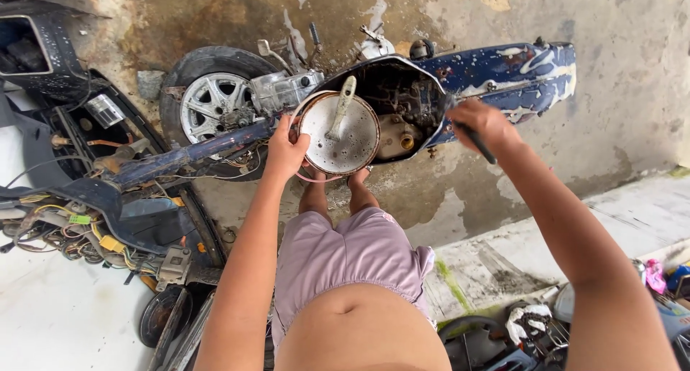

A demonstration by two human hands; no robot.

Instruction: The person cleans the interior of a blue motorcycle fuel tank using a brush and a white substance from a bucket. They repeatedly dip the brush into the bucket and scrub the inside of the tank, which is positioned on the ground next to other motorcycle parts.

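Left hand (284,152), fingers curled over the rim of a round pink plastic bucket (338,134); right hand (483,123), fingers clamped on a dark brush handle (474,140) against the stripped blue scooter frame (503,76). Risk: one-handed grip slipping, bucket spilling.

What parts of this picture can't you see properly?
- The dark tool in the right hand, head view: its working end is hidden behind the hand and blurred.
- The person's feet: covered by the round metal bowl that the left hand holds.
- The blue scooter body: its inside is too dark to make out.
- The small wheel at the bottom: partly hidden by dark panels.
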